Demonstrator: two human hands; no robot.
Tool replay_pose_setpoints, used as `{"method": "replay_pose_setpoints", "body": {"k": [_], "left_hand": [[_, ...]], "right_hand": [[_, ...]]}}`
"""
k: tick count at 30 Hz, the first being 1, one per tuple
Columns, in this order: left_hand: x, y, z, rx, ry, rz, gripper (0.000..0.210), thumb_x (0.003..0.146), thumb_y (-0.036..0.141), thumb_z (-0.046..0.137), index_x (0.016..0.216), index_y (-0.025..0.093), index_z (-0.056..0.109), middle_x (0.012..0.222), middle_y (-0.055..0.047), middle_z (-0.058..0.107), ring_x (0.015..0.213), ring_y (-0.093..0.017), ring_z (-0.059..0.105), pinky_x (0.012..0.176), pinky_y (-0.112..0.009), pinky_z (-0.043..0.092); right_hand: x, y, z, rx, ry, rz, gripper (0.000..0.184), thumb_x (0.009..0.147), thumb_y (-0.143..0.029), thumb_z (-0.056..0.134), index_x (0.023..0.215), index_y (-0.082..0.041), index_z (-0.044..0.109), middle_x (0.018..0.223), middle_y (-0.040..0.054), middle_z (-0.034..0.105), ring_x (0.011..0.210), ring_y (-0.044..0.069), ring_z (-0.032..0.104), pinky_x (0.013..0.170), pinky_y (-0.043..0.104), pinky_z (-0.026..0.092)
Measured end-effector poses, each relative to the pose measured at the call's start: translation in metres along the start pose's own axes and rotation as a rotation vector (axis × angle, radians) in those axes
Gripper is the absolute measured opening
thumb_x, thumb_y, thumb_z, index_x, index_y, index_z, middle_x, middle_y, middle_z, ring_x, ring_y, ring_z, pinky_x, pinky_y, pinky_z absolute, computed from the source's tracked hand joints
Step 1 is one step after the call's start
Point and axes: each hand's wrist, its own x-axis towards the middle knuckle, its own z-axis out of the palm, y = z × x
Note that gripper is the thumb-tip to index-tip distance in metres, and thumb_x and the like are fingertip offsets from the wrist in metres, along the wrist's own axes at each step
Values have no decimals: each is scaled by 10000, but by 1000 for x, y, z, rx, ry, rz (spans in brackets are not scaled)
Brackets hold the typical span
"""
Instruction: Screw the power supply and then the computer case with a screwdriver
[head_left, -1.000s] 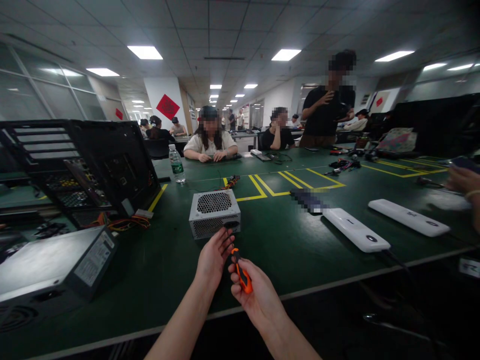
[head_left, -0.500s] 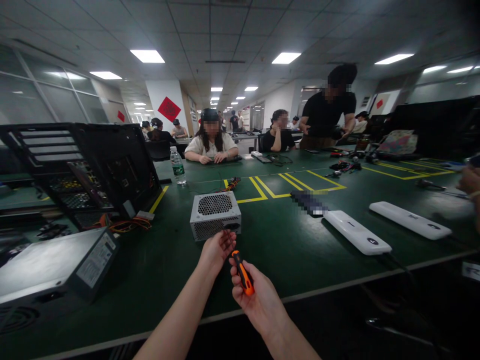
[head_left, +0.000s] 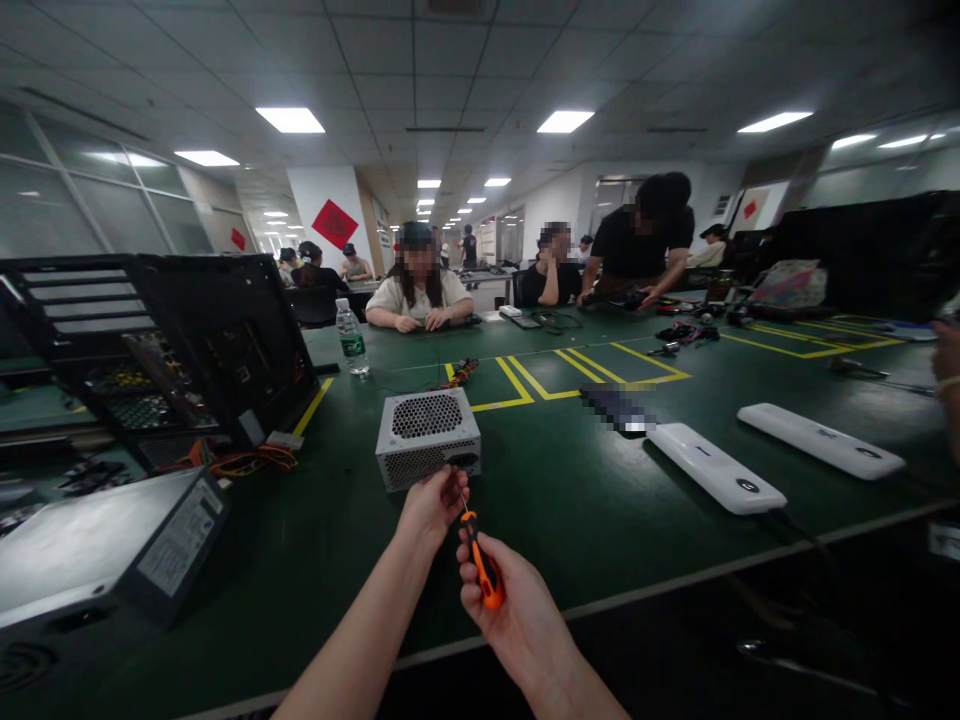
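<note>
My right hand (head_left: 506,590) is wrapped round the orange and black handle of a screwdriver (head_left: 486,572), whose shaft points up and away from me. The fingers of my left hand (head_left: 436,500) are pinched together at the tip end of the shaft; whether they hold the shaft or something small there cannot be made out. Just beyond the fingertips a grey power supply (head_left: 427,425) stands on the green table (head_left: 360,560), its honeycomb vent facing up. My left fingers partly cover its near lower side, by the dark socket.
A larger power supply (head_left: 97,550) lies at the left, below an open black computer case (head_left: 165,350). Past the grey unit are a water bottle (head_left: 352,340) and bundled cables (head_left: 461,375). White oblong devices (head_left: 712,468) lie to the right. People sit and stand across the table.
The screwdriver and my right hand have shifted slightly down and left in view. My left hand stays pinched near the tip. The standing person across the table has bent lower.
</note>
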Motion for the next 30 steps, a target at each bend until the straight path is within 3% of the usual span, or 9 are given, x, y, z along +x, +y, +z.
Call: {"method": "replay_pose_setpoints", "body": {"k": [5,15,18,20,24,27,30], "left_hand": [[-1,0,0,-1,4,16,52,754,60,498,715,80,526,586,-63,578,497,-96,560,479,-200,477],[-1,-8,-4,101,1,127,78,755,56,460,734,105,518,646,-61,574,569,-101,567,558,-216,468],[-8,-4,-10,387,42,343,37,730,111,500,754,137,509,673,-29,549,573,-105,539,555,-233,450],[-13,4,-14,669,106,625,82,711,178,534,788,156,514,729,-21,536,643,-129,536,608,-269,449],[-20,21,-15,1234,211,1206,188,725,188,500,909,165,534,991,-91,534,964,-230,481,838,-407,366],[-18,27,-12,1527,160,1377,355,716,144,494,1068,179,501,1185,-108,476,1124,-254,384,950,-445,241],[-13,27,-13,1663,125,1409,415,732,137,464,1144,181,466,1234,-99,459,1166,-236,358,993,-428,174]], "right_hand": [[1,3,1,-24,-3,-48,40,683,-130,576,709,-110,554,574,25,567,442,51,480,378,124,356],[1,-1,8,17,49,59,168,808,-152,423,743,-72,557,563,30,547,414,37,468,346,108,323],[0,-2,8,42,51,67,191,823,-156,403,751,-64,555,561,34,543,403,36,464,333,104,302],[0,-2,8,42,61,77,190,824,-153,402,745,-66,552,558,33,539,398,38,465,330,107,299],[0,-2,9,40,62,106,199,830,-153,396,749,-64,555,555,31,535,398,40,468,336,112,306],[0,-2,8,51,34,113,188,822,-155,412,763,-60,563,568,35,540,409,43,472,342,115,315],[1,-2,7,62,35,111,184,817,-157,419,771,-57,568,578,39,542,411,42,470,339,116,311]]}}
